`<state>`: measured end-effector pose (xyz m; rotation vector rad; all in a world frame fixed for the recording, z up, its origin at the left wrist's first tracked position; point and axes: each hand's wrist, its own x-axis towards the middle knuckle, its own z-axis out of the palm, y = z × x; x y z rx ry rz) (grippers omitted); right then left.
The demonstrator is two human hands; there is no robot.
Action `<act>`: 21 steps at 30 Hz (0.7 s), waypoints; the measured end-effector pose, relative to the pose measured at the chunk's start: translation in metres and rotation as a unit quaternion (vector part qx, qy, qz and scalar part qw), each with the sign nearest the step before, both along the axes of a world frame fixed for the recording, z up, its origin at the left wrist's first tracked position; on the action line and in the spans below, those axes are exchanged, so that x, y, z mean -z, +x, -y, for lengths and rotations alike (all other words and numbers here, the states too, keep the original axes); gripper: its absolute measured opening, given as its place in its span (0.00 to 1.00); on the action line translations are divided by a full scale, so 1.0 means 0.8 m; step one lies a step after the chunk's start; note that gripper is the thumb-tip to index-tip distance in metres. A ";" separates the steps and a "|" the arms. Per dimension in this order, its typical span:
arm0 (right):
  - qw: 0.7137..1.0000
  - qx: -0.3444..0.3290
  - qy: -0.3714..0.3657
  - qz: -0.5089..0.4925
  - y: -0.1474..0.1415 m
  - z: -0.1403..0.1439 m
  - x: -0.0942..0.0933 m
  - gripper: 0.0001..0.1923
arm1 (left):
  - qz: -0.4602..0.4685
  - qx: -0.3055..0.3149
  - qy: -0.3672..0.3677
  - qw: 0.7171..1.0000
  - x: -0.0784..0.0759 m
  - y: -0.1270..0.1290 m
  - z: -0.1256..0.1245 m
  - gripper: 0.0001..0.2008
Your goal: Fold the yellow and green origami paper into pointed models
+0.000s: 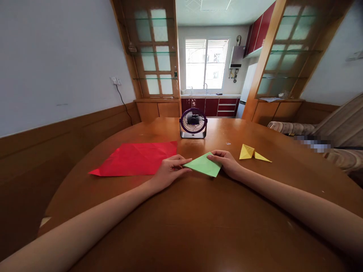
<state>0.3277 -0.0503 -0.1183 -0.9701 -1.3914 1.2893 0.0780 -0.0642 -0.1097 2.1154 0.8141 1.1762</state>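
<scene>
A folded piece of green paper [203, 164], roughly kite-shaped with a pointed left end, is held just above the table in front of me. My right hand [224, 160] pinches its right side, thumb on top and the other fingers behind. The pointed left tip lies between the thumb and fingers of my left hand [171, 169], which holds it loosely. Left of that hand a large creased sheet of red paper [136, 158] lies flat. To the right of my right hand rests a folded yellow paper piece [248, 152] with a raised peak and a long point.
A small purple desk fan [193, 122] stands at the far side of the round wooden table [198, 226]. A tiny scrap [228, 143] lies right of it. A striped sofa [337, 128] is beyond the table's right edge.
</scene>
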 end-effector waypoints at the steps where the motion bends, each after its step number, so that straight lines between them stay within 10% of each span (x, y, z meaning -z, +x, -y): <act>1: 1.000 0.000 0.005 0.004 0.001 -0.001 0.001 0.19 | 0.004 -0.002 0.001 1.000 -0.001 0.000 0.000 0.16; 21: 0.999 -0.037 -0.006 -0.002 0.001 0.001 -0.002 0.17 | 0.088 0.004 -0.078 0.993 -0.004 0.004 0.002 0.11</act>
